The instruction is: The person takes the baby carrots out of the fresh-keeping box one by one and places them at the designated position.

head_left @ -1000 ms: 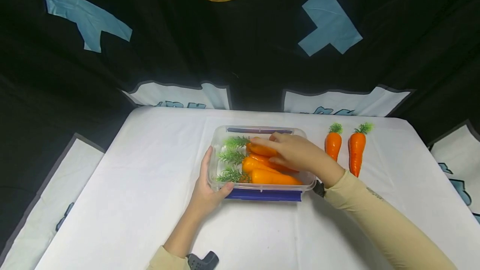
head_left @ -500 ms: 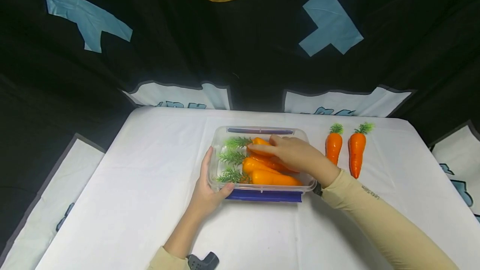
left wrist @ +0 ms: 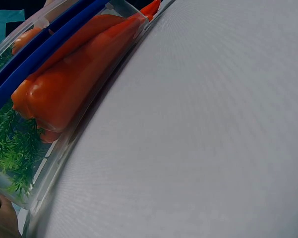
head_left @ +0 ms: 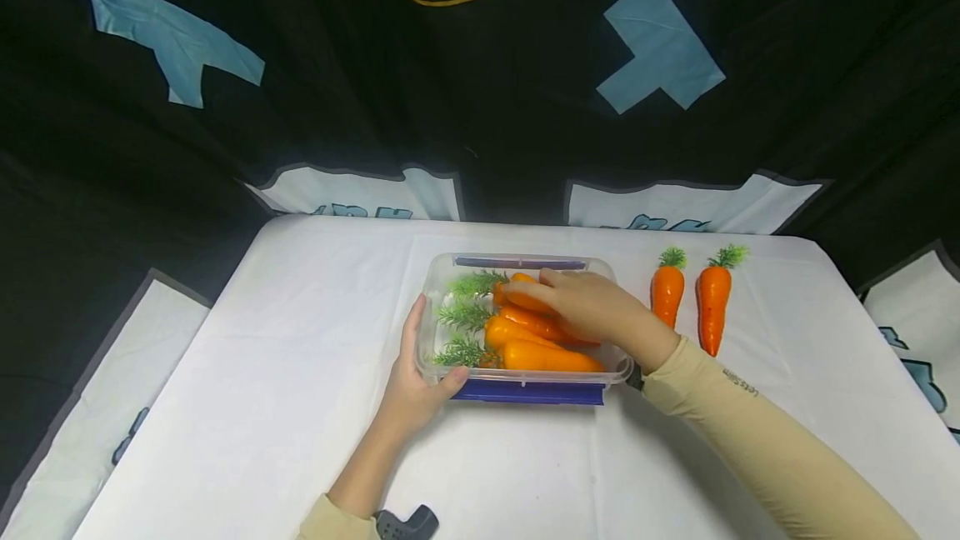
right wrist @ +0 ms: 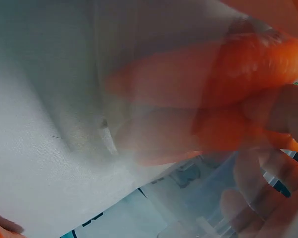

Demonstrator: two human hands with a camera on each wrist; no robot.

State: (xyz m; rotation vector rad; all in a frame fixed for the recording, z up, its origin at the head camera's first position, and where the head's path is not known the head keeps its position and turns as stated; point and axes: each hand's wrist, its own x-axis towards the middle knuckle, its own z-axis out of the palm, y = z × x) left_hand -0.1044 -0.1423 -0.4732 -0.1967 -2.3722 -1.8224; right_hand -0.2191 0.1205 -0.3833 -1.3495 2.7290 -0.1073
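A clear plastic food container point(head_left: 525, 375) with blue clip flaps stands on the white table, several orange carrots point(head_left: 551, 355) with green tops lying inside it. My left hand point(head_left: 412, 386) grips its near left corner, thumb at the front rim and fingers along the left wall. Inside the box, toward its far side, my right hand point(head_left: 588, 302) holds a carrot point(head_left: 528, 298), its palm and fingers partly covering that carrot. Through the clear wall, the left wrist view shows carrots point(left wrist: 69, 89) and feathery greens point(left wrist: 15, 148). The right wrist view catches the fingers point(right wrist: 290, 111) against an orange carrot.
Two more carrots, one point(head_left: 667, 294) nearer the box and one point(head_left: 714, 307) farther right, lie on the white cloth point(head_left: 262, 357) to the right of the container. A black curtain point(head_left: 510, 107) with pale blue shapes hangs behind the table.
The carrot under my right hand has shifted slightly to the right, its greens moving with it, and the right fingers have adjusted over it. My left hand and the container stay in place.
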